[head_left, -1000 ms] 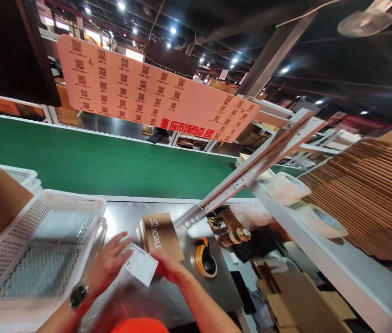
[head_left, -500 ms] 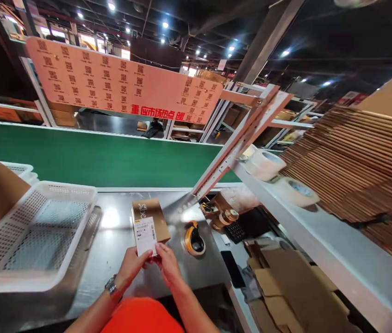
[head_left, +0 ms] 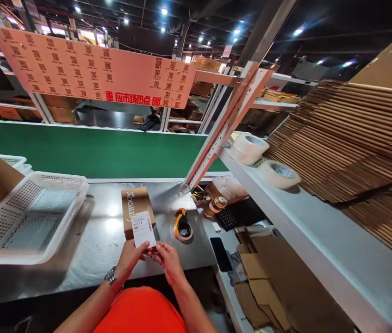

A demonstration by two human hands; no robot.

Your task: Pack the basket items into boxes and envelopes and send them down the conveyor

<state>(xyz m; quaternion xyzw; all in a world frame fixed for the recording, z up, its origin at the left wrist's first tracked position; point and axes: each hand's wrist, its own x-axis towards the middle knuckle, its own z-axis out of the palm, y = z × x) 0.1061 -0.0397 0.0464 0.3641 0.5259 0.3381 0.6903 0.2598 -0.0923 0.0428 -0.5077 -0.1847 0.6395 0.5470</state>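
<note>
Metal worktop (head_left: 95,245) carries a brown box (head_left: 143,200), green belt (head_left: 112,155) behind, lights (head_left: 164,11) overhead.

So we've got the label (head_left: 142,231) between our fingers (head_left: 165,253), with the box (head_left: 138,199) just past them on the bench (head_left: 102,252). Tape dispenser (head_left: 178,225) sits right of our fingers, phone (head_left: 220,254) further right. The basket (head_left: 15,257) is well left of them, and the conveyor (head_left: 126,152) runs across beyond the box.

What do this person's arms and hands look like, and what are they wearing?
Both the left hand and right hand are bare, with no gloves. A shiny silver watch wraps the left wrist; the right wrist has none. No sleeves show on the forearms. Bright red clothing shows between them.
</note>
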